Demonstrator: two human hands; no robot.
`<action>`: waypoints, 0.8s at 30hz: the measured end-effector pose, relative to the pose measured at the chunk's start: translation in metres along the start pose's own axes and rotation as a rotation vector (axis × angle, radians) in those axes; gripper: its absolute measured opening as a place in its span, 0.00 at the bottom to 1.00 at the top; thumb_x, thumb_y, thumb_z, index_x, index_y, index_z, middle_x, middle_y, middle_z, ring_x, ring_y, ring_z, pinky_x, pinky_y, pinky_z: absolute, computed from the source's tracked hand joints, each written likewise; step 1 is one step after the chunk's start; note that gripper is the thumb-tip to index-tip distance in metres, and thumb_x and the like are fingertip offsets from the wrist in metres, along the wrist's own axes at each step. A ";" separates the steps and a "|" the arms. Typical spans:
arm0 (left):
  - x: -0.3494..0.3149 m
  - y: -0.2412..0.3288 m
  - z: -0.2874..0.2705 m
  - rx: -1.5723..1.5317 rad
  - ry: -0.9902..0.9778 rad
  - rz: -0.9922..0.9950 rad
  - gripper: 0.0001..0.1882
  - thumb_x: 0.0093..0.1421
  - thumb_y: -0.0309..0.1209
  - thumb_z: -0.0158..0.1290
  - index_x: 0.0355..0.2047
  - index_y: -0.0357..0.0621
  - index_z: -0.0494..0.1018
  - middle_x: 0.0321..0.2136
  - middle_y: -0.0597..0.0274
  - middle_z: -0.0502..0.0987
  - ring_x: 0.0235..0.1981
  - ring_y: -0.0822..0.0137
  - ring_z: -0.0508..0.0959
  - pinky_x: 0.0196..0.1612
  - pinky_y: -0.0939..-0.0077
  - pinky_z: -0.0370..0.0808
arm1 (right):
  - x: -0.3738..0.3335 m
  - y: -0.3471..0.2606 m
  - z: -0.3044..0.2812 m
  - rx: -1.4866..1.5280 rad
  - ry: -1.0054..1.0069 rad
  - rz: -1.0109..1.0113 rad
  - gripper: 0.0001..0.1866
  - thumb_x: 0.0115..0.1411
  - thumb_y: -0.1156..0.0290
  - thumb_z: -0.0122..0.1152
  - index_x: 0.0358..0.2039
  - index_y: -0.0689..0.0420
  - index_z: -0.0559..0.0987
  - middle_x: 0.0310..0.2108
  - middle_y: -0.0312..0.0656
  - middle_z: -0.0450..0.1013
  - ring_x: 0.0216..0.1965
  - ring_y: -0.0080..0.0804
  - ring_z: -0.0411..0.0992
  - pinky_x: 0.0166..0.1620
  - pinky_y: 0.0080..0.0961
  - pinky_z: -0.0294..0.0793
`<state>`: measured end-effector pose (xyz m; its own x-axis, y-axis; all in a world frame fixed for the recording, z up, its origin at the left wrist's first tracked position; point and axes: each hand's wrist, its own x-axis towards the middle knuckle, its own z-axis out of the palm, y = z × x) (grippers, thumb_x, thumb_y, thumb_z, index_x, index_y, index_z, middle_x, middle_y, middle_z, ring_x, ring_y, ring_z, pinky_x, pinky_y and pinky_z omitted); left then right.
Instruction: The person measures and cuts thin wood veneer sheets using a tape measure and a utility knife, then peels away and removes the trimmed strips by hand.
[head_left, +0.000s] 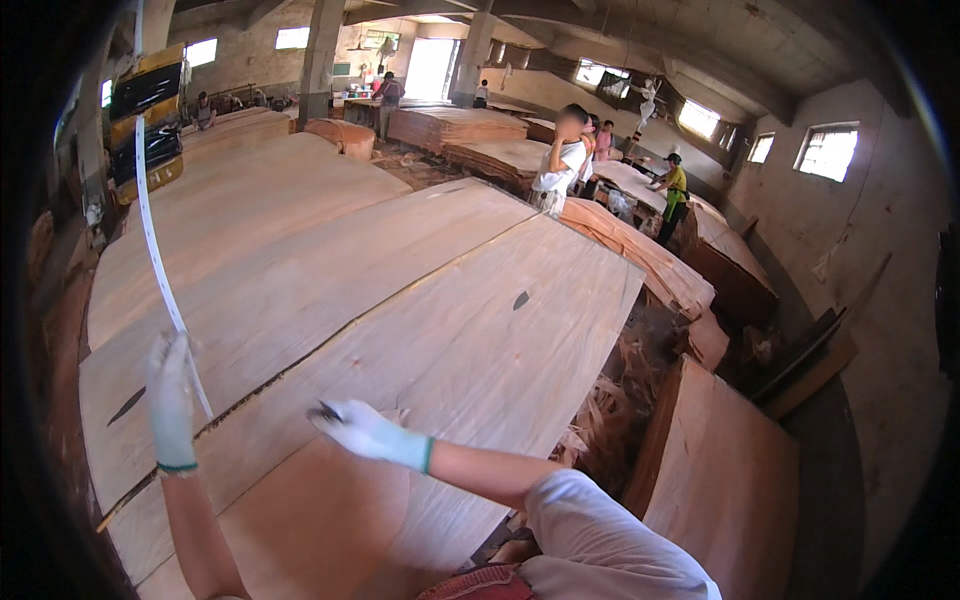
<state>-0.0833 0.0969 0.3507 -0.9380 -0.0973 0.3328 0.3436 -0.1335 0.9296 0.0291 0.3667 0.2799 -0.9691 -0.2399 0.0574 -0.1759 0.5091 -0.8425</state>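
Note:
Both my hands wear white gloves with green cuffs. My left hand [172,405], smeared by motion, is closed at a long white tape strip [153,235] that comes down from above; its lower end reaches the wood past my fingers. My right hand [372,436] is closed around a small dark tool [324,411], whose kind I cannot make out, just above the wood. Beneath both hands lie large pale wood veneer sheets [440,340]. A dark narrow seam [345,328] runs lengthwise between them. A dark lens-shaped spot [520,300] marks the right sheet.
Veneer stacks stand at the right [735,470], beyond the sheet's far right corner [640,255] and farther back [455,128]. Torn veneer scraps [610,400] fill the gap at right. A person in white [562,165] stands past the far edge; several others are farther off. A pillar [322,65] rises behind.

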 end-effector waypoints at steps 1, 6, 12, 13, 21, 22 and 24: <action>-0.015 -0.006 0.007 -0.102 -0.011 -0.056 0.07 0.66 0.33 0.50 0.35 0.44 0.70 0.26 0.72 0.71 0.30 0.79 0.70 0.34 0.84 0.67 | 0.021 -0.011 -0.002 -0.019 0.067 -0.107 0.18 0.67 0.58 0.50 0.41 0.62 0.75 0.26 0.47 0.70 0.28 0.32 0.69 0.35 0.33 0.70; -0.090 -0.042 0.033 -0.219 -0.081 -0.214 0.05 0.65 0.29 0.49 0.36 0.41 0.69 0.28 0.66 0.73 0.30 0.76 0.72 0.38 0.81 0.71 | 0.114 -0.089 -0.020 0.113 0.195 -0.411 0.16 0.66 0.61 0.50 0.38 0.64 0.73 0.26 0.45 0.71 0.28 0.32 0.72 0.31 0.30 0.72; -0.158 -0.074 0.048 -0.022 -0.252 -0.305 0.06 0.63 0.28 0.48 0.39 0.41 0.70 0.28 0.66 0.73 0.30 0.77 0.72 0.32 0.82 0.68 | 0.127 -0.196 -0.039 0.538 0.086 -0.415 0.11 0.64 0.64 0.53 0.32 0.60 0.71 0.23 0.38 0.71 0.23 0.24 0.70 0.23 0.26 0.69; -0.167 -0.079 0.050 -0.025 -0.273 -0.339 0.06 0.63 0.29 0.48 0.39 0.41 0.71 0.28 0.67 0.73 0.30 0.77 0.73 0.31 0.82 0.67 | 0.129 -0.201 -0.040 0.564 0.114 -0.394 0.11 0.64 0.65 0.52 0.32 0.60 0.71 0.23 0.38 0.71 0.23 0.24 0.70 0.23 0.25 0.69; -0.205 -0.088 0.058 -0.024 -0.445 -0.631 0.11 0.62 0.31 0.50 0.44 0.43 0.72 0.28 0.64 0.77 0.27 0.77 0.76 0.21 0.88 0.57 | 0.106 -0.193 -0.035 0.705 0.187 -0.443 0.09 0.64 0.69 0.53 0.30 0.61 0.70 0.21 0.38 0.70 0.23 0.24 0.70 0.25 0.24 0.71; -0.207 -0.088 0.059 -0.030 -0.464 -0.637 0.11 0.63 0.31 0.50 0.44 0.42 0.72 0.28 0.63 0.78 0.27 0.76 0.76 0.22 0.87 0.60 | 0.103 -0.189 -0.036 0.720 0.193 -0.414 0.09 0.63 0.69 0.53 0.29 0.61 0.70 0.21 0.38 0.70 0.23 0.23 0.70 0.26 0.24 0.71; -0.209 -0.090 0.061 -0.043 -0.498 -0.647 0.11 0.63 0.30 0.50 0.44 0.40 0.72 0.28 0.61 0.79 0.27 0.74 0.77 0.25 0.85 0.66 | 0.098 -0.183 -0.037 0.752 0.200 -0.358 0.09 0.63 0.70 0.53 0.29 0.61 0.70 0.22 0.38 0.69 0.23 0.23 0.70 0.26 0.23 0.72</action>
<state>0.0792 0.1893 0.2074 -0.8582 0.4604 -0.2270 -0.2811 -0.0514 0.9583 -0.0398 0.2801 0.4595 -0.9020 -0.0951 0.4212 -0.3838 -0.2704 -0.8829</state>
